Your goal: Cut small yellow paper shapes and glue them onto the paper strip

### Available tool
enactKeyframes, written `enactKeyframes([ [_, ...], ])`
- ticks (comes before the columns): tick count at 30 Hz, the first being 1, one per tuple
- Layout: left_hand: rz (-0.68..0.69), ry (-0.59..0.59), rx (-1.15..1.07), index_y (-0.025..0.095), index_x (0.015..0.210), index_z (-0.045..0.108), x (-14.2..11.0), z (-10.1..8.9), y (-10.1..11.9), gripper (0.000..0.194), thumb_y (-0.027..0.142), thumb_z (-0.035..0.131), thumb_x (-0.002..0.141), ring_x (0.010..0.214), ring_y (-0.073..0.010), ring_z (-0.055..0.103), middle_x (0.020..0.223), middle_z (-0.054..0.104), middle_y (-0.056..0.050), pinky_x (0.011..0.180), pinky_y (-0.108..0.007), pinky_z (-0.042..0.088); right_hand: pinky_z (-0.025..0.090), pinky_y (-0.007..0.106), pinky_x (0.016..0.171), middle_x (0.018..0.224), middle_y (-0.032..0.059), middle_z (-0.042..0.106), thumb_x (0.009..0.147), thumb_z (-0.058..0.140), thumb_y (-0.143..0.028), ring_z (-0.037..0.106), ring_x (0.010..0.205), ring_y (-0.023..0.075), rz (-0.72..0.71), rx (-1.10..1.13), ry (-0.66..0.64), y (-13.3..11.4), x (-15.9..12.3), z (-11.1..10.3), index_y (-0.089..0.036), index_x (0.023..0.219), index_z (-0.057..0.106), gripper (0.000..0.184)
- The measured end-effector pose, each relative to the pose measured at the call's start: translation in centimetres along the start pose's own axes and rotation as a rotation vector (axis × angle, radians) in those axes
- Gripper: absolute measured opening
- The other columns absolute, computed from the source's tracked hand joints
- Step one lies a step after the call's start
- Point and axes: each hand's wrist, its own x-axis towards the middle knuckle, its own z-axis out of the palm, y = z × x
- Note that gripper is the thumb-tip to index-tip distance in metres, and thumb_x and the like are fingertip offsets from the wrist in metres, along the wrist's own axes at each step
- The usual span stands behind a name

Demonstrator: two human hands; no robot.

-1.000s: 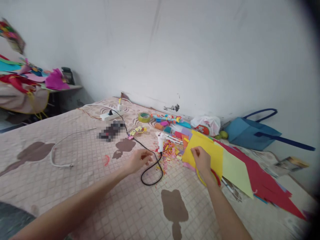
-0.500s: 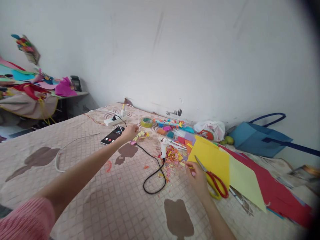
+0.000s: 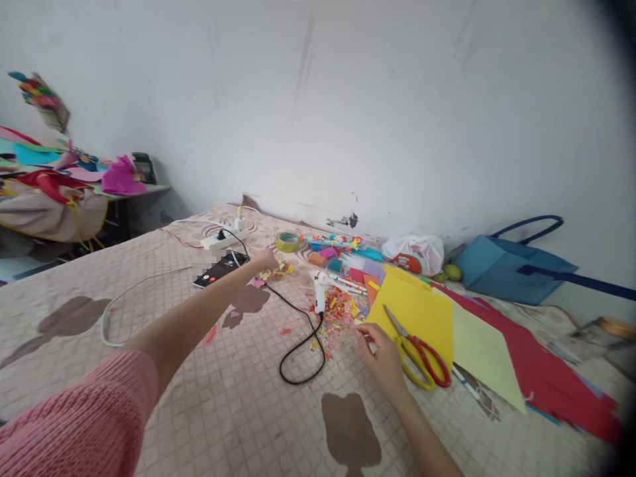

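My left hand (image 3: pixel 264 261) reaches across the cloth to small yellow and pink paper cutouts (image 3: pixel 284 267). Its fingers look closed and bent down, and whatever is in them is hidden. On the right, my right hand (image 3: pixel 381 352) hovers by the paper scraps (image 3: pixel 342 311), thumb and fingertips pinched together; a tiny pale bit may be at the tips, too small to make out. Between the hands a white glue gun (image 3: pixel 320 291) stands with its black cord looped on the cloth. Red-and-yellow scissors (image 3: pixel 422 354) lie beside my right hand, partly on a yellow paper sheet (image 3: pixel 422 308).
A phone (image 3: pixel 218 270) lies under my left forearm, near a white power strip (image 3: pixel 223 238). Behind the cutouts sits a tape roll (image 3: pixel 287 242). To the right are red paper (image 3: pixel 536 358), a plastic bag (image 3: pixel 415 252) and a blue bag (image 3: pixel 511 268) against the wall.
My left hand has moved slightly forward and right, closer over the cutouts. The pale yellow strip seen at my right fingertips is now barely visible. The view has shifted slightly.
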Motion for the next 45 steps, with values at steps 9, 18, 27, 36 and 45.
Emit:
enactKeyframes([
  [9, -0.046, -0.058, -0.158, 0.015, 0.114, 0.051, -0.4, 0.0, 0.7, 0.032, 0.030, 0.052, 0.086, 0.096, -0.0209, 0.057, 0.114, 0.055, -0.009, 0.080, -0.040, 0.049, 0.048, 0.032, 0.066, 0.082, 0.0067, 0.065, 0.083, 0.044, -0.029, 0.060, 0.072, 0.0198, -0.004, -0.003, 0.010, 0.0, -0.1, -0.1, -0.018, 0.082, 0.061, 0.020],
  [18, -0.001, -0.015, -0.436, 0.014, 0.114, 0.052, -2.1, -2.9, -0.1, 0.032, 0.030, 0.051, 0.086, 0.096, -0.0211, 0.057, 0.114, 0.054, -0.009, 0.080, -0.041, 0.049, 0.047, 0.032, 0.067, 0.080, 0.0062, 0.064, 0.083, 0.045, -0.028, 0.059, 0.073, 0.0201, -0.005, 0.023, 0.020, -0.2, -0.1, 0.0, -0.018, 0.080, 0.061, 0.019],
  [27, 0.207, 0.102, -0.787, 0.014, 0.103, 0.053, -9.3, -3.4, -1.6, 0.043, 0.034, 0.067, 0.068, 0.064, -0.0119, 0.060, 0.081, 0.065, -0.003, 0.057, -0.023, 0.046, 0.048, 0.032, 0.071, 0.086, 0.0069, 0.063, 0.086, 0.043, -0.026, 0.059, 0.080, 0.0197, -0.071, 0.095, 0.034, -4.3, 1.1, 1.6, -0.019, 0.088, 0.060, 0.019],
  [36, 0.602, 0.526, -0.641, 0.021, 0.116, 0.048, -18.2, -1.6, 1.4, 0.044, 0.028, 0.060, 0.074, 0.076, -0.0154, 0.058, 0.087, 0.062, -0.002, 0.069, -0.026, 0.045, 0.048, 0.029, 0.070, 0.088, 0.0043, 0.061, 0.083, 0.046, -0.018, 0.059, 0.080, 0.0168, -0.169, 0.315, 0.044, -12.3, 5.0, 1.9, -0.020, 0.093, 0.057, 0.014],
  [45, 0.754, 0.869, -0.256, 0.021, 0.123, 0.039, -22.0, 0.4, 3.4, 0.045, 0.016, 0.054, 0.080, 0.087, -0.0190, 0.057, 0.091, 0.065, -0.003, 0.084, -0.032, 0.041, 0.044, 0.036, 0.084, 0.112, 0.0081, 0.050, 0.079, 0.057, -0.022, 0.046, 0.110, 0.0221, -0.242, 0.337, 0.282, -16.5, 5.6, -0.3, -0.022, 0.093, 0.049, 0.017],
])
